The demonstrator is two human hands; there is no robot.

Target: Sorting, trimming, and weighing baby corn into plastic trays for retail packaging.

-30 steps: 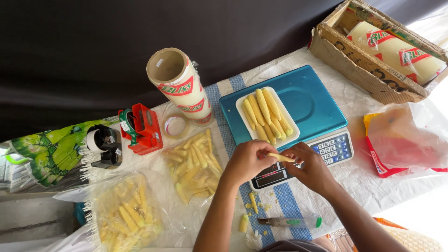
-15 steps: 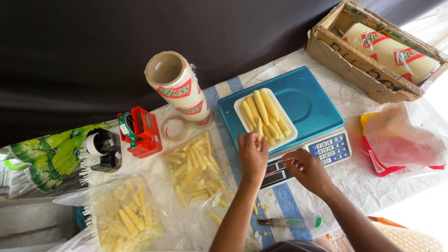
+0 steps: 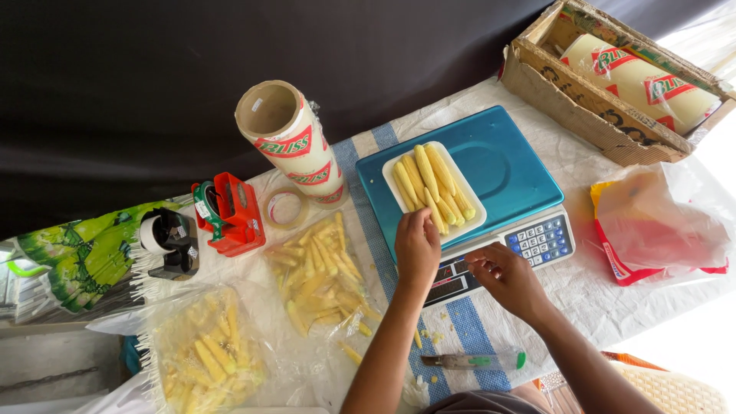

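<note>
A white tray [image 3: 395, 163] of baby corn [image 3: 428, 175] sits on the blue platform of a weighing scale [image 3: 506, 157]. My left hand [image 3: 416, 247] rests at the tray's near end, its fingertips pinching one baby corn cob [image 3: 438, 214] that lies among the others. My right hand [image 3: 504, 277] hovers over the scale's display, just left of the keypad [image 3: 541, 238]. Its fingers are curled, thumb against forefinger, and nothing shows in them.
Loose baby corn [image 3: 322, 268] lies on clear plastic to the left, with a bag of more corn [image 3: 207, 349] nearer. A film roll [image 3: 291, 142], red tape dispenser [image 3: 230, 211] and tape roll [image 3: 287, 207] stand behind. A knife [image 3: 471, 360] lies near me. A cardboard box [image 3: 583, 100] and a plastic bag [image 3: 659, 222] are on the right.
Both hands held one cob over the scale's display. My left hand then carried it forward onto the tray's near end, while my right hand stayed over the display.
</note>
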